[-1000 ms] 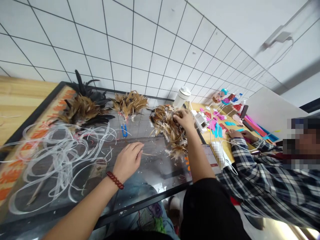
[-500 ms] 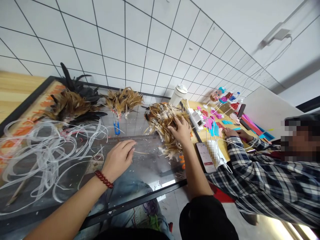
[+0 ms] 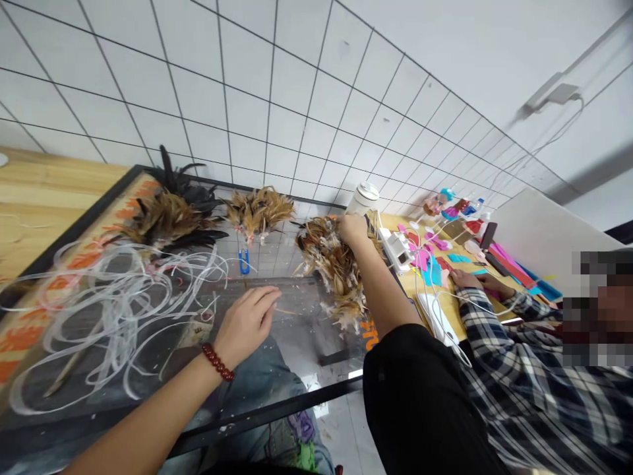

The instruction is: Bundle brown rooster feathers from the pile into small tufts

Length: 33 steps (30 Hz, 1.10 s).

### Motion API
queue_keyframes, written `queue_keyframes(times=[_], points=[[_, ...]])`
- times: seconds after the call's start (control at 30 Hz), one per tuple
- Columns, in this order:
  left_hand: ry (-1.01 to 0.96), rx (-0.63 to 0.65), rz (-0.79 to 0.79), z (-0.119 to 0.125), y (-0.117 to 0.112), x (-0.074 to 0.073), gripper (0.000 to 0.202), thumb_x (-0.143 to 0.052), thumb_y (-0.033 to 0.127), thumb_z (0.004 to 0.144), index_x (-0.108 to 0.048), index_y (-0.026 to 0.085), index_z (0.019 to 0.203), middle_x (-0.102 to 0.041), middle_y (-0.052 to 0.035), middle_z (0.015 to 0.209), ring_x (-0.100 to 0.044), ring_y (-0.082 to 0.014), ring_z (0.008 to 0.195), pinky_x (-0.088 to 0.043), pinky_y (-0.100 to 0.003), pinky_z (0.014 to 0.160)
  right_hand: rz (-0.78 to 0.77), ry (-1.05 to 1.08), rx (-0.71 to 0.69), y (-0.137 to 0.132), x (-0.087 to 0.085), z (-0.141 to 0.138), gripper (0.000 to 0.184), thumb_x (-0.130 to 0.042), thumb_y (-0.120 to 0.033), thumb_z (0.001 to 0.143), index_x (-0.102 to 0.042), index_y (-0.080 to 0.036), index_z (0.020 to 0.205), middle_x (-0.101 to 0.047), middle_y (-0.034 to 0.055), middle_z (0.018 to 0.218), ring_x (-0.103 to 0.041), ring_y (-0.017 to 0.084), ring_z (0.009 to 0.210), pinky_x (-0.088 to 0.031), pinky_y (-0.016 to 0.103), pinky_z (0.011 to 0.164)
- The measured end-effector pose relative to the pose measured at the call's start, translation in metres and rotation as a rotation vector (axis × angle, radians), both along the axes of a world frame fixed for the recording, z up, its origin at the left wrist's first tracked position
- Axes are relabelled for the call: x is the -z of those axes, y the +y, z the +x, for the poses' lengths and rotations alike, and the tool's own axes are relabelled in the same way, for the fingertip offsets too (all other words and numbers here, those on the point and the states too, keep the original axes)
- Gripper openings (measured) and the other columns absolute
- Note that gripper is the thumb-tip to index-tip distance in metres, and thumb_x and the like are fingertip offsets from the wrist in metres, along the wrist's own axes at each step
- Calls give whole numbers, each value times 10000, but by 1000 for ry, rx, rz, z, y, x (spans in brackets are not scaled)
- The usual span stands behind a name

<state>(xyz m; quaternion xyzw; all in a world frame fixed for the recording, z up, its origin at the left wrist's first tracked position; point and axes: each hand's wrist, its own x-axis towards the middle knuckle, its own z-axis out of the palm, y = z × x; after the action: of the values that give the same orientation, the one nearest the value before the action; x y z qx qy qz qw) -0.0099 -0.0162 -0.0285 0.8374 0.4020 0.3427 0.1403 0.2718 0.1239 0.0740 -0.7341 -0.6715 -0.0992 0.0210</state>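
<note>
My left hand [image 3: 251,322] rests over the dark glass tabletop with its fingers stretched out and nothing in them; a red bead bracelet circles that wrist. Reaching across the table, my right hand [image 3: 353,229] is at the far side of a pile of brown feathers [image 3: 332,254], close to a white lidded cup [image 3: 364,198]. Its fingers point away from me and are hidden, so any hold on a feather does not show. A small blue U-shaped tool, perhaps thread snips [image 3: 244,261], lies between my left hand and a smaller feather bunch [image 3: 260,210].
Tangled clear strips [image 3: 123,310] cover the left side, in front of brown and black feathers [image 3: 171,218]. At right, a power strip [image 3: 397,251], cables and coloured paper pieces [image 3: 432,272] lie on a wooden table. A person in a plaid shirt [image 3: 487,336] sits there.
My right hand has moved from the middle of the feather pile to its far side, beside the cup. My left hand keeps its pose. The view has shifted a little, and my arm now hides the phone.
</note>
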Motion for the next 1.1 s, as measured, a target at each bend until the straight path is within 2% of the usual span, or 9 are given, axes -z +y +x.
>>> queue_keyframes(times=[0.13,0.23,0.37,0.5,0.63,0.8,0.93,1.03,1.1], points=[[-83,-40,-43,0,1,0,289,-449,216,881,-652,175,1081,-659,-103,1131,-595,-230,1061,-464,-392,937,192,156,16,-2,-4,3,251,-475,-204,830,-713,-178,903,-654,133,1039,-575,266,1001,-410,405,862],[-206,-60,-103,0,2,0,267,-476,233,868,-665,181,1049,-669,-96,1109,-599,-222,1057,-457,-383,948,355,608,-12,-23,-8,-4,186,-503,-242,808,-665,-175,870,-668,66,859,-601,192,813,-445,333,772],[-463,-87,-383,4,2,-7,229,-542,299,842,-685,179,976,-695,-91,1042,-625,-217,997,-471,-379,914,68,1393,-165,-69,5,-42,178,-623,-353,724,-562,-187,714,-577,-19,618,-510,109,537,-426,250,567],[-862,-4,-922,7,0,-19,308,-633,370,792,-676,139,992,-705,-113,1003,-657,-206,891,-519,-360,804,-127,1705,-182,-110,34,-88,239,-699,-386,666,-558,-193,675,-579,-26,618,-491,92,523,-420,234,552],[-1069,105,-1294,7,1,-23,311,-736,333,714,-688,119,934,-712,-111,915,-674,-184,809,-533,-330,748,-41,1687,-196,-130,63,-119,230,-714,-396,656,-599,-202,707,-603,-14,669,-526,110,614,-453,244,620],[-983,158,-1420,3,4,-22,206,-768,257,679,-688,81,751,-679,-74,681,-620,-111,574,-490,-213,544,-98,1539,-289,-129,73,-121,236,-657,-419,719,-625,-202,807,-634,2,729,-552,123,637,-472,262,641],[-1087,98,-1390,-1,6,-24,181,-746,226,705,-694,96,819,-674,-63,691,-601,-97,560,-466,-190,500,69,937,-306,-82,44,-89,269,-573,-355,792,-644,-194,995,-678,51,961,-609,150,808,-471,289,789],[-1137,94,-1375,-2,7,-24,210,-719,259,740,-688,112,886,-673,-58,717,-571,-78,527,-430,-176,458,95,375,-105,-33,23,-69,250,-522,-327,822,-671,-197,973,-685,94,1012,-616,218,946,-449,334,839],[-1160,108,-1373,-3,8,-22,221,-706,282,755,-688,115,899,-660,-47,706,-541,-62,499,-402,-166,434,67,151,5,-8,19,-65,330,-542,-389,810,-666,-164,1017,-674,144,1052,-612,265,998,-450,355,833]])
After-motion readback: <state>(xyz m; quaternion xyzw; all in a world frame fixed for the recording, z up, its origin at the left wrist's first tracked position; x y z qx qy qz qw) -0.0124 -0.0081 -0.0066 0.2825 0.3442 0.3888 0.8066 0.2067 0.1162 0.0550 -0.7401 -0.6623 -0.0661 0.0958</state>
